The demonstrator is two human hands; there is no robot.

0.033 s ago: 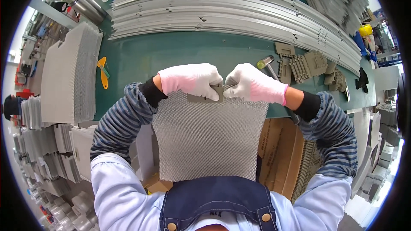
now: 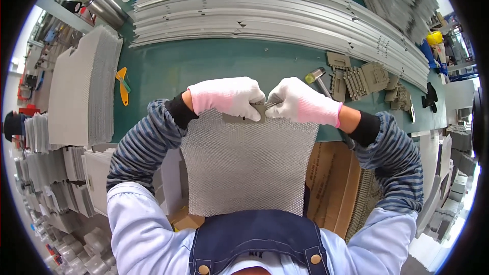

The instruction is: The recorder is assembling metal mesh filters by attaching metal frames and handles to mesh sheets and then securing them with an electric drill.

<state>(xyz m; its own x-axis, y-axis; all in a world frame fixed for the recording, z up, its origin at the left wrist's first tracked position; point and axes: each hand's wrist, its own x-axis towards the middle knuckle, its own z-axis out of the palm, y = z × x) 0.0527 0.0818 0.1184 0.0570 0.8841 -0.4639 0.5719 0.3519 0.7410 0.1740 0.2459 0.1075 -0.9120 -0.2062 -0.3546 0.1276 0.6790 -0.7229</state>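
A sheet of silvery metal mesh (image 2: 249, 168) stretches from the table's front edge back to my body. At its far edge sits a flat grey-beige plastic piece (image 2: 235, 118). My left hand (image 2: 232, 97), in a white and pink glove, is closed on this piece, thumb on top. Close to its right, my right hand (image 2: 300, 100) in a matching glove is closed in a pinch at the piece's right end. A thin dark sliver shows at its fingertips, too small to name. The gloves hide most of the piece's far side.
A hammer (image 2: 317, 77) and several beige plastic parts (image 2: 374, 76) lie to the right on the green table (image 2: 204, 58). Long metal strips (image 2: 285, 15) are stacked across the back. At left are a yellow scraper (image 2: 123, 91) and stacked mesh panels (image 2: 81, 89). A cardboard box (image 2: 331, 183) stands below.
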